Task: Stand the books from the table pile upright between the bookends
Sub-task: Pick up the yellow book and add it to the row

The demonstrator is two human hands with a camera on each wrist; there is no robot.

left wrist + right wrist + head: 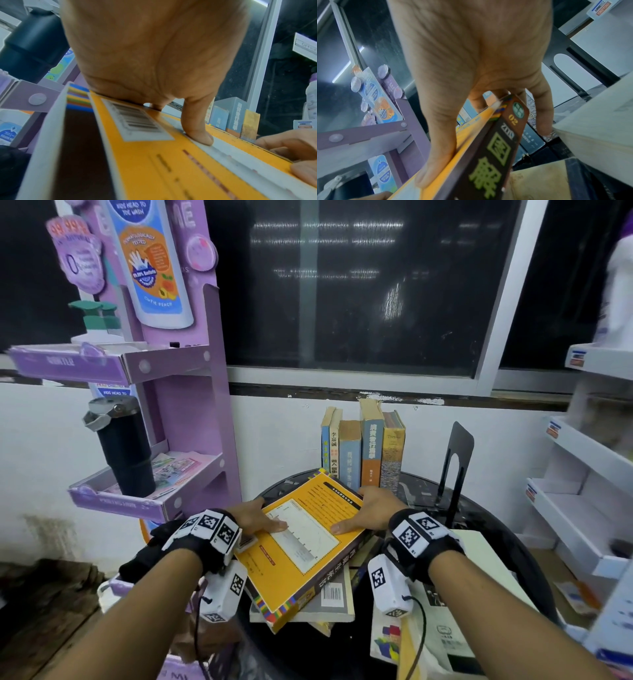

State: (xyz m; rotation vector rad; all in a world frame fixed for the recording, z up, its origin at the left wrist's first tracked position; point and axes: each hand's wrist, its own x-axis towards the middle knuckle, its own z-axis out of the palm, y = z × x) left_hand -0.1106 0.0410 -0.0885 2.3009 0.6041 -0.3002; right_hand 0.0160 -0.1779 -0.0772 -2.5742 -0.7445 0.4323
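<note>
Top book of the pile (pixel 301 546) shows an orange-yellow cover with a white panel, dark brown spine with green characters, rainbow stripes at the corner; standing row at the far side (pixel 363 450): blue, cream, pale blue, blue over orange, mottled yellow-grey; bookend (pixel 454 460) black; round table (pixel 479 508) glossy black; display stand on the left (pixel 191 412) lilac; tumbler (pixel 125 446) black, grey lid; wrist bands (pixel 419 534) black with black-and-white square tags.

The yellow book (pixel 301 546) has a glossy paper cover, the standing books (pixel 363 450) worn matt paper spines, the bookend (pixel 457 460) smooth black metal, the desk (pixel 486 508) scuffed glossy black.
</note>
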